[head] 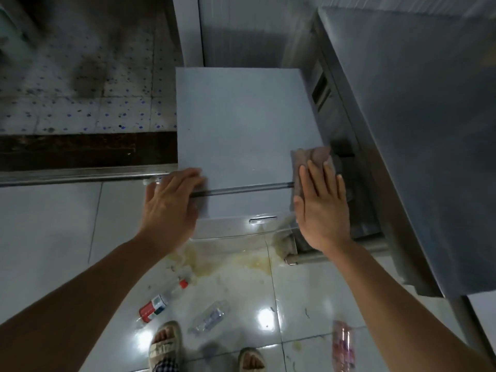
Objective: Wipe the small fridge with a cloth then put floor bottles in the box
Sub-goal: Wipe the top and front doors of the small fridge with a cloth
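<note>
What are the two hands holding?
Nothing is gripped: the right hand presses a brownish cloth flat on the small grey fridge; the left hand rests on its corner.

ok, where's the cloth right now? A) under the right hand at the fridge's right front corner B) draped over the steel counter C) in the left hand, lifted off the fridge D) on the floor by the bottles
A: the cloth lies flat under the straight fingers of the right hand at the right front corner of the small fridge, while the left hand rests bare on the left front corner.
</note>
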The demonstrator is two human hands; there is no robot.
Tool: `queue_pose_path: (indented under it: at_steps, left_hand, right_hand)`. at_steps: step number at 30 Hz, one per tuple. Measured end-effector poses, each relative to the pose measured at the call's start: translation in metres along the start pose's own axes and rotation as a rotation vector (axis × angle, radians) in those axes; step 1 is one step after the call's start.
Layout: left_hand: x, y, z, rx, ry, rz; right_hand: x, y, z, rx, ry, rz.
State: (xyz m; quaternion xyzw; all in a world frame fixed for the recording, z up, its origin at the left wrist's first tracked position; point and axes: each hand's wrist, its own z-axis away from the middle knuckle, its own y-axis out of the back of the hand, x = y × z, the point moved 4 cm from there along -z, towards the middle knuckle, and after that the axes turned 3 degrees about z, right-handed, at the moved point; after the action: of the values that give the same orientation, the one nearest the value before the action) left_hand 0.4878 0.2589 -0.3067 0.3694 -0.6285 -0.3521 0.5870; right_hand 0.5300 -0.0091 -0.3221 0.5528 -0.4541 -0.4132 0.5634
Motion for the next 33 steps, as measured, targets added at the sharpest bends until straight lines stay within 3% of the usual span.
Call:
queue_pose_path:
  at_steps: [4, 8, 15, 22, 27, 33]
  left_hand:
    - [-0.002, -0.004, 0.013, 0.113, 0.098, 0.062]
    - [-0.008, -0.010, 0.017, 0.098, 0.154, 0.176]
    - [-0.025, 0.001, 0.039, 0.070, 0.172, 0.255]
    - [-0.039, 0.016, 0.058, 0.075, 0.146, 0.210]
    - [-0.025, 0.017, 0.058, 0.219, 0.027, 0.214]
    - [0.012, -0.027, 0.043, 0.353, -0.177, 0.018]
  right_hand:
    - [0.001, -0.005, 0.020, 0.009, 0.008, -0.030]
    - [-0.029, -0.005, 0.013, 0.043, -0.071, -0.142]
    - [-0.149, -0.002, 0.018, 0.136, 0.132, -0.253]
    - [-0.209, 0.004, 0.017, 0.186, 0.304, -0.246]
    - [-0.185, -0.002, 0.013, 0.178, 0.440, -0.174]
    - [-0.071, -0.019, 0.025, 0.320, 0.233, -0.096]
